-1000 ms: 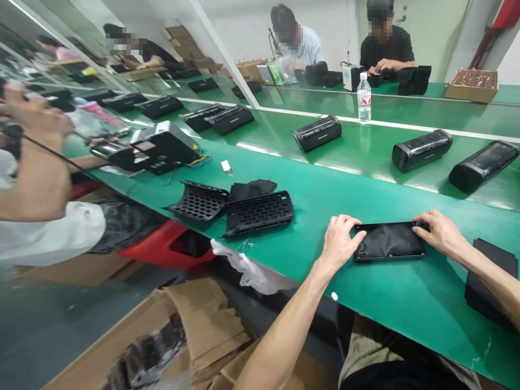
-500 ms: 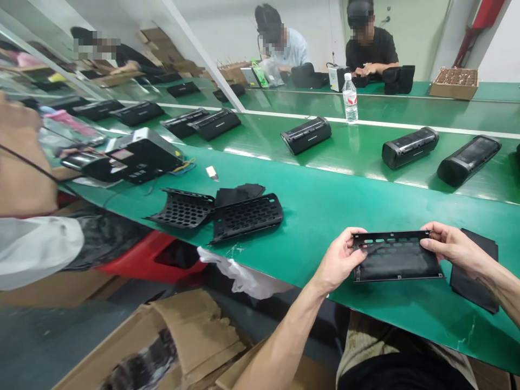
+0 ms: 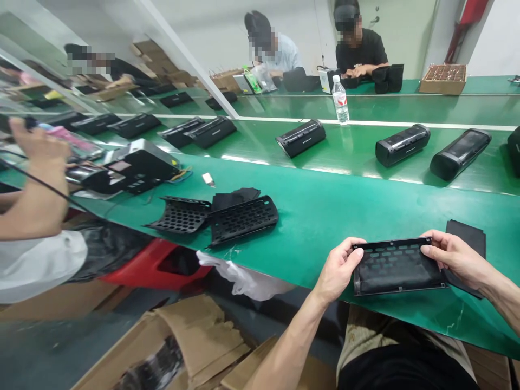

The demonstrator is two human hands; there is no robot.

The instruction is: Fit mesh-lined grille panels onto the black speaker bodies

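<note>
Between my two hands is a black perforated speaker grille, its hollow side facing me and a dark mesh sheet lying inside it. My left hand grips its left end, thumb on the upper corner. At the upper right corner my right hand pinches the rim between thumb and fingers. Light shows green through the slots near the top edge. A stack of black sheets lies on the table, partly hidden behind my right hand. Further left, two more grilles, one flat-lying and one tilted, rest against black sheets.
Black speakers stand along the green conveyor beyond the table, with a water bottle behind them. At left, a co-worker's arm is near a black box device. Open cardboard boxes sit below the table edge.
The grille has tilted so its inside faces me more, and the slots show more clearly. My left thumb has shifted to the grille's upper left corner. The co-worker's hand at left has moved.
</note>
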